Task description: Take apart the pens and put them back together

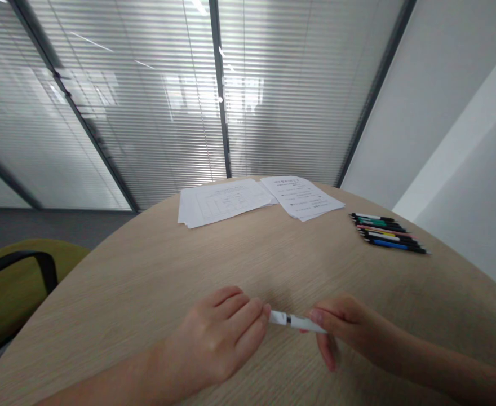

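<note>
Between my hands, above the near part of the table, is a white pen [301,323]. A narrow dark band separates its two white sections. My left hand [226,330] is closed with its fingertips around the pen's left end, which they hide. On the other end, my right hand [345,324] pinches the pen between thumb and fingers, with some fingers hanging lower. The pen lies nearly level, its right end slightly lower in view.
Printed paper sheets [231,200] lie at the table's far edge, with more sheets [302,194] beside them. Several pens [392,234] are lined up at the right on the round wooden table [167,270]. A green chair [66,248] with a black armrest stands left.
</note>
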A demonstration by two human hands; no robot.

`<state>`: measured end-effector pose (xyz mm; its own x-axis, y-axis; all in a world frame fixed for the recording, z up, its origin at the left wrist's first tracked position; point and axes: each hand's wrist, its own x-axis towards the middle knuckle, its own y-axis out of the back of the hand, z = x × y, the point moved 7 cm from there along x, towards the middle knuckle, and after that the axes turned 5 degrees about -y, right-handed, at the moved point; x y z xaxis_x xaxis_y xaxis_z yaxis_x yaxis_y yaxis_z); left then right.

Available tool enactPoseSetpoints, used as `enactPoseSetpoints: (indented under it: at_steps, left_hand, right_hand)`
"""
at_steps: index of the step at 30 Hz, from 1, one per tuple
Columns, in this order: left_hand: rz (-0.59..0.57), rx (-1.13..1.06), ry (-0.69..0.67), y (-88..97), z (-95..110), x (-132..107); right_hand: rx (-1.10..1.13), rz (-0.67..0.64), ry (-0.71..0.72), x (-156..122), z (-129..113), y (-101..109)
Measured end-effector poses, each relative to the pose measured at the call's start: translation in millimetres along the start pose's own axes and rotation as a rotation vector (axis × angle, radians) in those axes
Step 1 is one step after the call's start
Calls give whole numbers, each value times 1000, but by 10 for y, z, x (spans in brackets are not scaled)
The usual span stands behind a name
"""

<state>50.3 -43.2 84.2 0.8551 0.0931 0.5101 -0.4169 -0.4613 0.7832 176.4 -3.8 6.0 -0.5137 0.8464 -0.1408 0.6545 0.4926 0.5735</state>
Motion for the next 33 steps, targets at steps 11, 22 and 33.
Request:
enactPoseSetpoints:
  at_steps: [11,22,33]
  left_hand:
    - [-33,-10,108,-13,-68,-42]
    - [11,-37,23,38,-28,-3]
    - [-25,-127,104,-71,-166,-78]
  right_hand:
    - [-628,583,586,-316,-508,309]
    - [-611,563,595,-315,-559,213]
    - [-690,566,652,-287,-507,259]
